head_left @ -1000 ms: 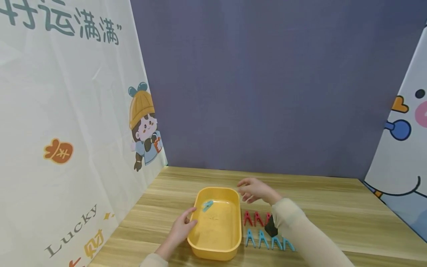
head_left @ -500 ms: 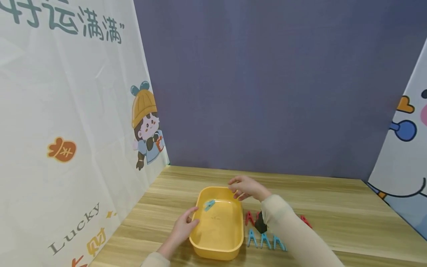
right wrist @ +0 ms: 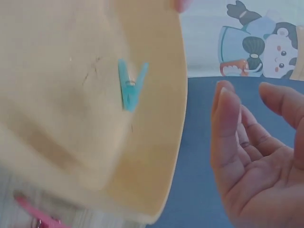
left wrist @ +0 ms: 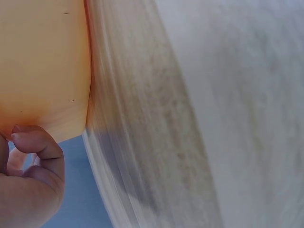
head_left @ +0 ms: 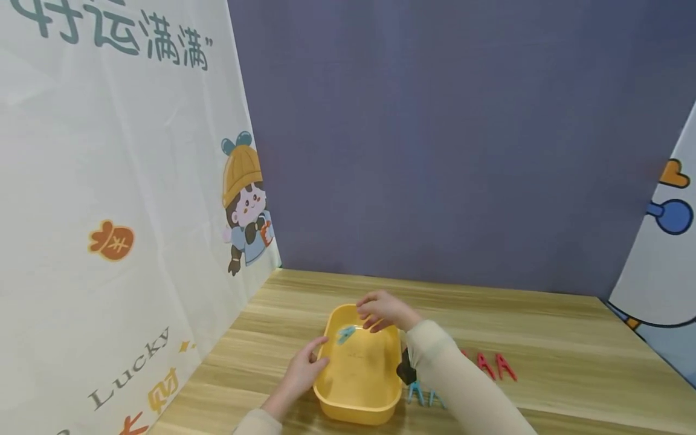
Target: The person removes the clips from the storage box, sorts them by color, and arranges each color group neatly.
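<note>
A yellow plastic bin (head_left: pixel 356 414) stands on the table, with one light teal clothespin (head_left: pixel 345 334) lying in its far left part. My left hand (head_left: pixel 302 370) holds the bin's left rim, thumb and forefinger at the edge; in the left wrist view its curled fingers (left wrist: pixel 40 142) meet the bin wall. Over the far right corner of the bin hovers my right hand (head_left: pixel 385 310), fingers loosely bent. The right wrist view shows that hand (right wrist: pixel 259 161) with nothing between thumb and fingers, beside the bin's rim.
To the right of the bin, blue clothespins (head_left: pixel 415 393) and red clothespins (head_left: pixel 505 367) lie in rows on the wood-patterned table (head_left: pixel 565 338), partly hidden by my right sleeve (head_left: pixel 457 368). A dark curtain (head_left: pixel 424 145) hangs behind, and a printed white sheet (head_left: pixel 179 181) at left.
My right hand has moved left, from beside the bin to over its far right corner, its sleeve now covering more clothespins. The left hand stays at the rim. The view shifts slightly.
</note>
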`<state>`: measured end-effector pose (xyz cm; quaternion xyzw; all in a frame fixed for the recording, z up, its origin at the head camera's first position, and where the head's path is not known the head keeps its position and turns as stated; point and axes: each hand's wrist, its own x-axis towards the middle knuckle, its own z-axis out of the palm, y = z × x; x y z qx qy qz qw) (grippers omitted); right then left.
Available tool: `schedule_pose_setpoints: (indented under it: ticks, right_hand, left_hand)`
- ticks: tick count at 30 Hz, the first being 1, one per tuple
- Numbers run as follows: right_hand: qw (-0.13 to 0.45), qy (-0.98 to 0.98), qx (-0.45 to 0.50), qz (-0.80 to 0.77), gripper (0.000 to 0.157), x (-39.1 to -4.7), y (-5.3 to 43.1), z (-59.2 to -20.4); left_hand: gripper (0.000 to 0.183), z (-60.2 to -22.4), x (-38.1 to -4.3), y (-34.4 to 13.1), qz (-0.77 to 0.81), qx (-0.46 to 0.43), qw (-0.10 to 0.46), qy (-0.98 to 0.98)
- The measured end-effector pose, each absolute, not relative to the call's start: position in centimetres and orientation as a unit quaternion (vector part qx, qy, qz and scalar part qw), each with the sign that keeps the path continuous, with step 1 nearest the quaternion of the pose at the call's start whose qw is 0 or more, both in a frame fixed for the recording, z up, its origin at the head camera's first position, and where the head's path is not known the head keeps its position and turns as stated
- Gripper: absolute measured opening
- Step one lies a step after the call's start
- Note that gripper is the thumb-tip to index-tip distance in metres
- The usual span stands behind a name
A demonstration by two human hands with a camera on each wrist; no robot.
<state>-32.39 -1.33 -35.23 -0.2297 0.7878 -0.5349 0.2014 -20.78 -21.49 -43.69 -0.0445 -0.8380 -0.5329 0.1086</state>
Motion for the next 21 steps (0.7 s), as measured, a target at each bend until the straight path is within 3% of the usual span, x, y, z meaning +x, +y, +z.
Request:
schedule_pose_setpoints:
  ticks: [15,21]
  right_hand:
    - [0.218,0.777,-0.212,-0.551,0.027,-32.1,-4.6,-37.0]
    - [0.222,0.784,-0.212,-0.540,0.032,-32.2,-5.1,-37.7]
  left_hand:
    - [0.044,-43.9,-21.1,-21.7,-0.518,-0.047,0.120,-0.845]
    - [0.045,-43.8,-21.0,-21.5,-0.520,-0.043,0.121,-0.845]
